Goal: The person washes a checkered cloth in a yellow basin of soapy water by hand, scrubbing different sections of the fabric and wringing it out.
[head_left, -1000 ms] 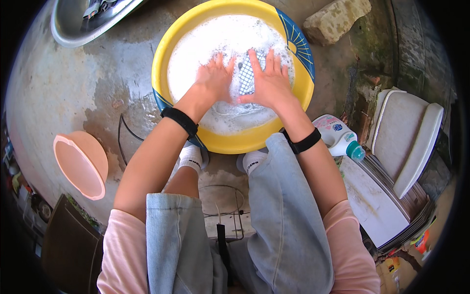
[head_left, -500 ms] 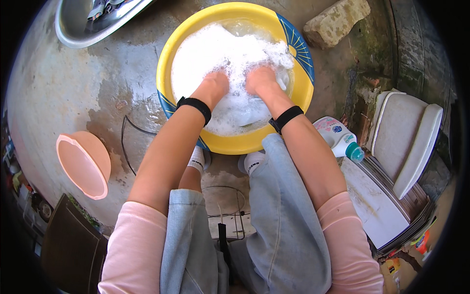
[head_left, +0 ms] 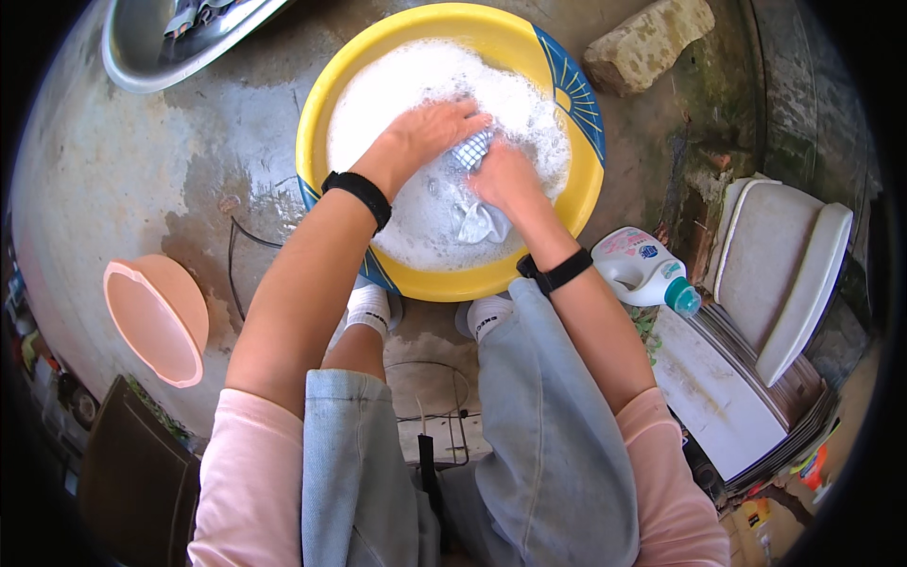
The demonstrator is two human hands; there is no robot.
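White suds and water fill a yellow basin (head_left: 318,123) with blue patterned panels on its rim. Out of the foam comes a wet blue-and-white checked cloth (head_left: 471,149); a pale, soaked part of it bulges below, nearer to me. My right hand (head_left: 508,178) is closed around the cloth, its fingertips partly hidden. My left hand (head_left: 435,129) lies over the foam at the cloth's left, fingers stretched and somewhat apart, the fingertips touching the cloth's upper end. Black bands circle both wrists.
A white detergent bottle (head_left: 633,267) with a teal cap lies right of the basin, beside stacked boards (head_left: 713,392). A rough stone block (head_left: 650,45) sits at far right. Left are a pink plastic bowl (head_left: 161,317) and a metal basin (head_left: 156,80) holding dark cloth.
Both hands have risen out of the suds, where they were sunk to the wrists. The checked cloth has come up into sight in my right hand.
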